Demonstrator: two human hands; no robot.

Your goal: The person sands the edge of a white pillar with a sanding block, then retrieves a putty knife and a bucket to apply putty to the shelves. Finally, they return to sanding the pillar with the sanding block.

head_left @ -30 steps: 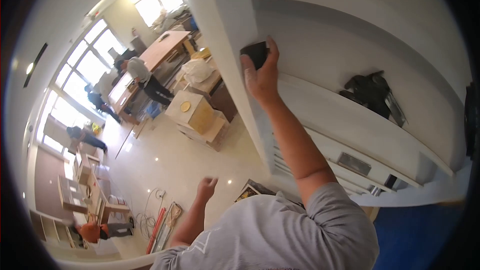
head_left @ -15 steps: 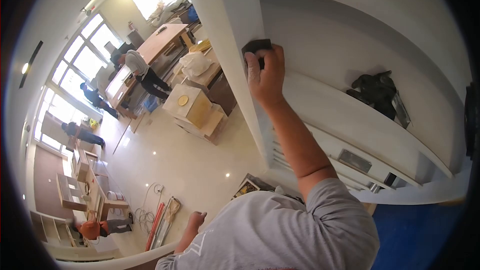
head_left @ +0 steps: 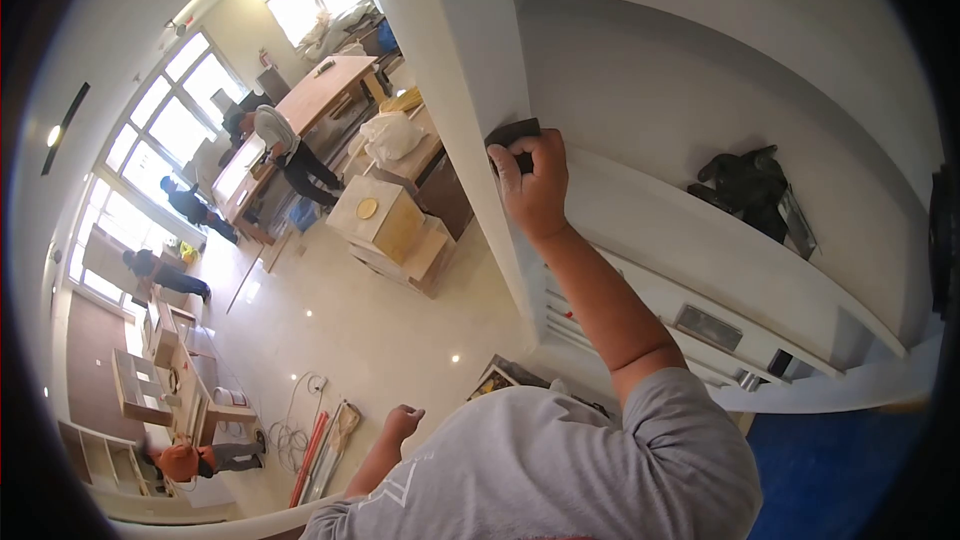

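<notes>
My right hand (head_left: 536,183) is closed around a piece of black sandpaper (head_left: 514,131), its thumb on one side and its fingers curled over the other. The sandpaper lies against the edge of a white upright panel (head_left: 497,50). Pale dust coats the thumb. Lower down, my left hand (head_left: 403,422) hangs beside my body, its fingers loosely curled with nothing visible in them. On the white shelf to the right lies a dark bundle, perhaps gloves (head_left: 742,185), next to a flat metal blade (head_left: 797,222).
Below the shelf, white slats (head_left: 640,305) hold a grey metal plate (head_left: 709,327). A wooden box unit (head_left: 375,215) stands on the tiled floor (head_left: 400,330). Red poles (head_left: 309,457) and coiled cable (head_left: 290,445) lie lower left. Several people work at benches beyond, one in orange (head_left: 178,462).
My right hand has slid a little down along the panel edge with the sandpaper. My left hand has risen slightly.
</notes>
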